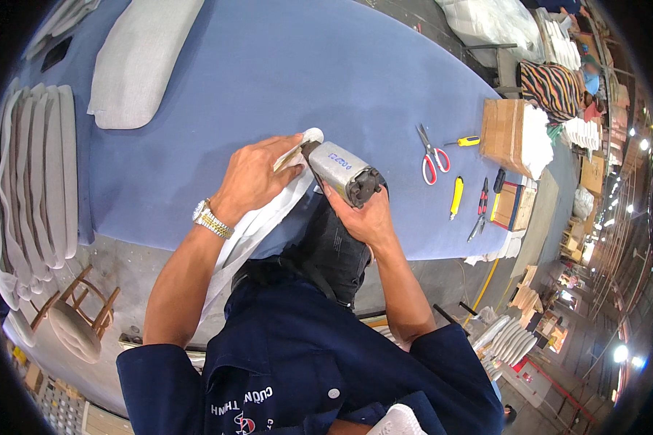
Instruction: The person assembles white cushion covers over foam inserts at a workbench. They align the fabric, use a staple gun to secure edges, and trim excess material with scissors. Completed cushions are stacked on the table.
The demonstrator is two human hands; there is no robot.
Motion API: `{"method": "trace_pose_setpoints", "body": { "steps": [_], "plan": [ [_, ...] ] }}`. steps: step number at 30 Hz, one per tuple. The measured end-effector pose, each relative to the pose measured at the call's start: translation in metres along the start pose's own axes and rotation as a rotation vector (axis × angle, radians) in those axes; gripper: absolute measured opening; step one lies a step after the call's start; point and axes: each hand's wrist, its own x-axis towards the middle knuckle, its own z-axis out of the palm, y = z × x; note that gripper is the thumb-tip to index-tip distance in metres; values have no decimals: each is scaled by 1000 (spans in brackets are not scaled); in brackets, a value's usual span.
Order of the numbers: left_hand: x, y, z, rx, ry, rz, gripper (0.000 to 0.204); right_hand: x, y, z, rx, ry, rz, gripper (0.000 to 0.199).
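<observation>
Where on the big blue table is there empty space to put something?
The blue table is bare between the grey cushion and the red scissors. It is crowded by the wooden box and around both hands, left and right, with the staple gun.

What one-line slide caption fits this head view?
Left hand pins white fabric strip; right hand presses staple gun.

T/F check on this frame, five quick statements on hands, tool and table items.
1. The right hand grips a grey staple gun. True.
2. The left hand rests flat on bare table. False: it presses white fabric at the gun's nose.
3. Red-handled scissors lie on the blue table. True.
4. The wristwatch is on the right wrist. False: left wrist.
5. The scissors touch the gun. False: they lie apart.
</observation>
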Motion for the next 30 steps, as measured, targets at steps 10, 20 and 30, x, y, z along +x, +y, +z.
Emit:
{"method": "trace_pose_setpoints", "body": {
  "steps": [10, 20, 30],
  "plan": [
    [-6, 6, 11, 35, 1, -14, 49, -7, -14, -8, 18, -20, 67, 28],
    [-6, 19, 9, 54, -36, -146, 43, -29, -4, -16, 468, 135, 252, 32],
    [-30, 39, 57, 116, 5, -117, 51, -67, 92, -114, -314, 351, 549, 39]
  ]
}}
